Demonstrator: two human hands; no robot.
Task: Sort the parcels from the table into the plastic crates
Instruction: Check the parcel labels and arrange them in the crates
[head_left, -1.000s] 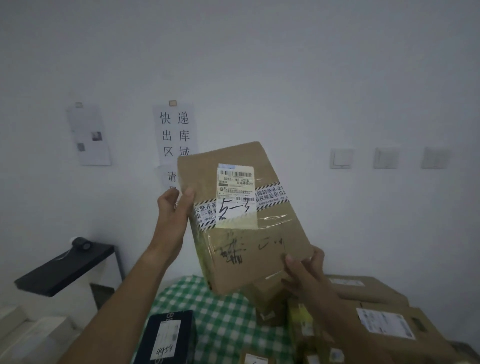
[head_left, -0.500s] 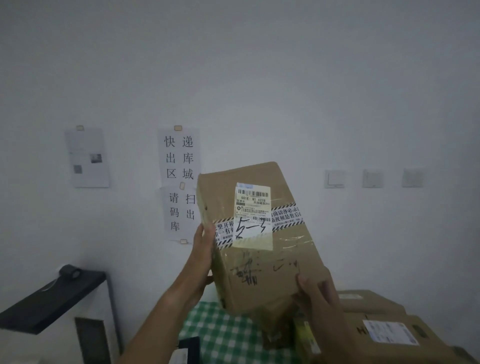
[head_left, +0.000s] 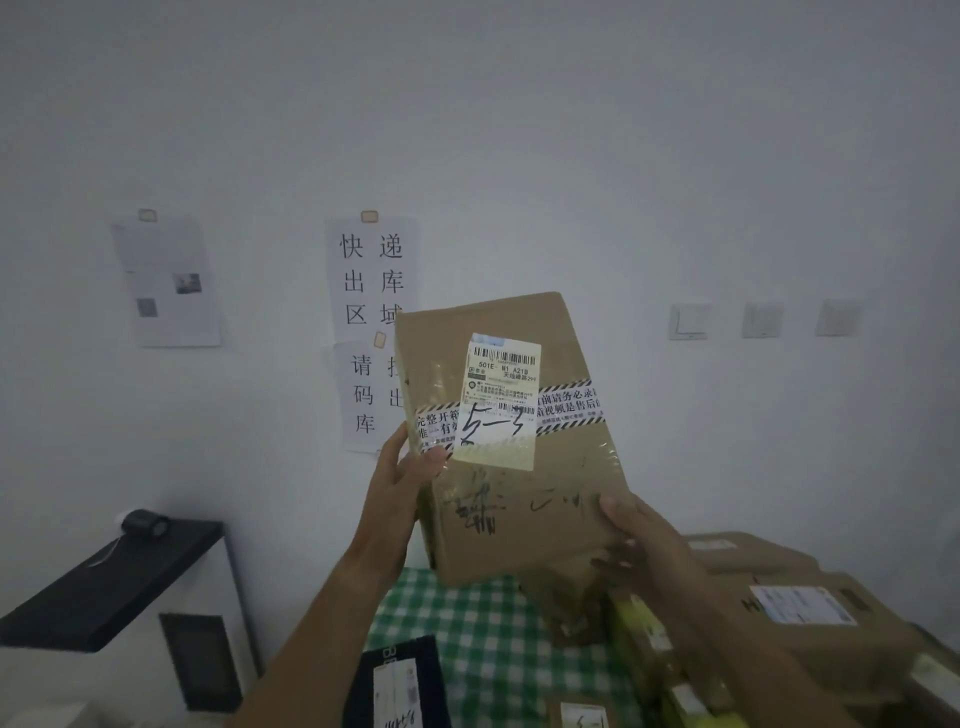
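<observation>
A brown cardboard parcel (head_left: 524, 499) is held up in front of the wall, tilted, with a white shipping label and striped tape facing me. My left hand (head_left: 402, 478) grips its left edge, thumb on the front face. My right hand (head_left: 631, 525) holds the lower right corner with the fingers curled behind it. Below, more cardboard parcels (head_left: 795, 608) are piled at the right on the table with a green checked cloth (head_left: 483, 639). A dark blue box (head_left: 397, 686) with a label lies at the bottom centre. No crate is in view.
A black side table (head_left: 104, 587) with a small dark device (head_left: 145, 525) stands at the left. Paper notices (head_left: 363, 291) hang on the white wall, and wall switches (head_left: 688, 322) sit to the right.
The parcel shifted right in view and stays raised. My left thumb came onto its front face. The view rose, then dipped again, showing more of the table.
</observation>
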